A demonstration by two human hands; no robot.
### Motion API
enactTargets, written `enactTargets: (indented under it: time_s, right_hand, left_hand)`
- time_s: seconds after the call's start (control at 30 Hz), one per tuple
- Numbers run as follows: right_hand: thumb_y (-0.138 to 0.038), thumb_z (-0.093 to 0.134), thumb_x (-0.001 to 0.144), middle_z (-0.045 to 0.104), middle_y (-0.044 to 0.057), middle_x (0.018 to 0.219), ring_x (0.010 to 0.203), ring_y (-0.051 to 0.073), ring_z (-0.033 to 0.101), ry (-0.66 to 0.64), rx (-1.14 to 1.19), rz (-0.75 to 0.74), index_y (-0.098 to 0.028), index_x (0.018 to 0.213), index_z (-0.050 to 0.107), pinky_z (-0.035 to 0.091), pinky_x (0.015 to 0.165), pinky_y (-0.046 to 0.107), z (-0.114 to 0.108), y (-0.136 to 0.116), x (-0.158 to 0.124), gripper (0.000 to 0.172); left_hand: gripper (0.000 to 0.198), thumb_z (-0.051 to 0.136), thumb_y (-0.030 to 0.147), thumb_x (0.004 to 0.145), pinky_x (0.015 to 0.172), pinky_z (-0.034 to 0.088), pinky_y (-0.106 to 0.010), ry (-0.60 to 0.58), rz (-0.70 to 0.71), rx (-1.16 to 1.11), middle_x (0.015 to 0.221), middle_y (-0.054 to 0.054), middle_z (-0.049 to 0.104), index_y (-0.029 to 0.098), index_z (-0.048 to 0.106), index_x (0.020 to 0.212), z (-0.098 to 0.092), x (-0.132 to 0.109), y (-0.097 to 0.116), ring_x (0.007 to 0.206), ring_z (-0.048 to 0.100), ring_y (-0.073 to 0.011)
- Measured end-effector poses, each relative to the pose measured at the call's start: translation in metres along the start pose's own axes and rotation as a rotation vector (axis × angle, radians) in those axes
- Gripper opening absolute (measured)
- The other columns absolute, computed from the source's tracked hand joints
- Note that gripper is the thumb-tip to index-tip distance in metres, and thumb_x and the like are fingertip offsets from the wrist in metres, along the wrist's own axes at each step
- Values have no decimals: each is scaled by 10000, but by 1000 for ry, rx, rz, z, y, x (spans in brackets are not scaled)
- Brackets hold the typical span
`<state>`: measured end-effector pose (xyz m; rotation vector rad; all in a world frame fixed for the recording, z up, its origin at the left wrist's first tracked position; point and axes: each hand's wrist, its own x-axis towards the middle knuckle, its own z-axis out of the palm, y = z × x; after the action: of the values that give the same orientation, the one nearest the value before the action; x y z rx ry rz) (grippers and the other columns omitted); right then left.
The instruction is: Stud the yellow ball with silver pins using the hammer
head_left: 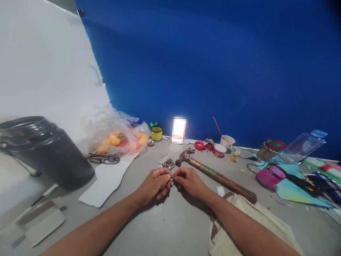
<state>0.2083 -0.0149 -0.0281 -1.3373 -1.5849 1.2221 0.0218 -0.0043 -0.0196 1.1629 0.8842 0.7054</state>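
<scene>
My left hand (157, 182) is closed around a small, dark, shiny thing (163, 185), mostly covered by the fingers; its kind is unclear. Close beside it, almost touching, my right hand (188, 181) has thumb and forefinger pinched together, and whatever may be between them is too small to make out. Just beyond my fingers lies a small open box (168, 164) of tiny shiny metal pieces. A claw hammer (213, 172) with a worn wooden handle rests to the right, its head near that box.
At left stand a large black bottle (53, 153), glasses (103, 158), white paper (109, 181) and a plastic bag (125, 128) with orange balls. A bright blurred screen (179, 130) is at the back. Rightward are a white cup (227, 141), a pink pot (270, 176) and a cloth bag (255, 227).
</scene>
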Motion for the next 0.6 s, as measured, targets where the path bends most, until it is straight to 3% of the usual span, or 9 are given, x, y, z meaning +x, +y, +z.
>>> enactTargets:
  time_s: [0.2,0.6]
  right_hand:
    - [-201,601,781,617,-27,595,533,116,562,-21,-26,-37,-174,759,650,413,546,232,2,3,0,60]
    - [-158,591,756,657,-13,673,661,136,574,-29,-135,-112,-182,721,659,421,647,241,0,2,-1,80]
  left_hand:
    - [156,606,311,767,417,269,-186,-11,50,13,532,53,516,184,520,736,3,-2,-2,414,391,-51]
    - [155,551,281,690,406,244,-184,-18,-1,157,496,63,525,194,538,819,7,-3,-4,407,360,-60]
